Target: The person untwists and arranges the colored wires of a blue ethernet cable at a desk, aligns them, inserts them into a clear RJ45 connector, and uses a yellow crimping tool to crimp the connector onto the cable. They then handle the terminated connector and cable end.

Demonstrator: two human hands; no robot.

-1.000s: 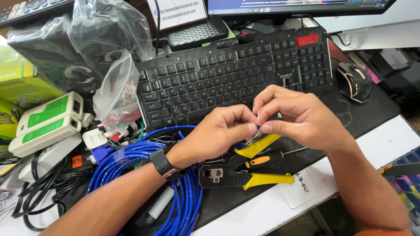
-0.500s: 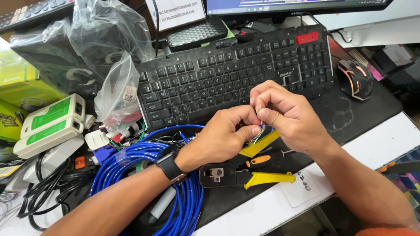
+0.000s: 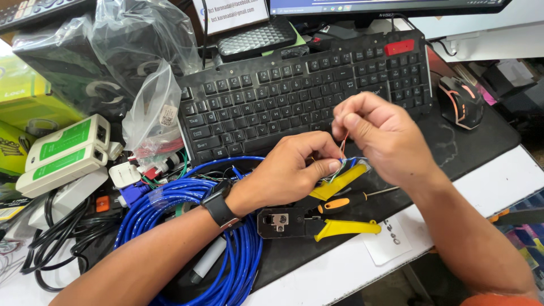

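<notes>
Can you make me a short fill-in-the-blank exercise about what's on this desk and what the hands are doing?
1. The left hand and right hand pinch thin coloured wires at the end of a coiled ____ network cable.
2. Below the hands lies a crimping tool with ____ handles.
3. The left wrist wears a black ____.
4. Behind the hands sits a black ____.

Missing words: blue; yellow; watch; keyboard

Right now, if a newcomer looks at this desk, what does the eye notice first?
First, the two hands at the centre: the left hand pinches thin coloured wires while the right hand pulls one strand upward. Below them lies a yellow-handled crimping tool, and at lower left a big coil of blue cable. Behind is a black keyboard.
</notes>
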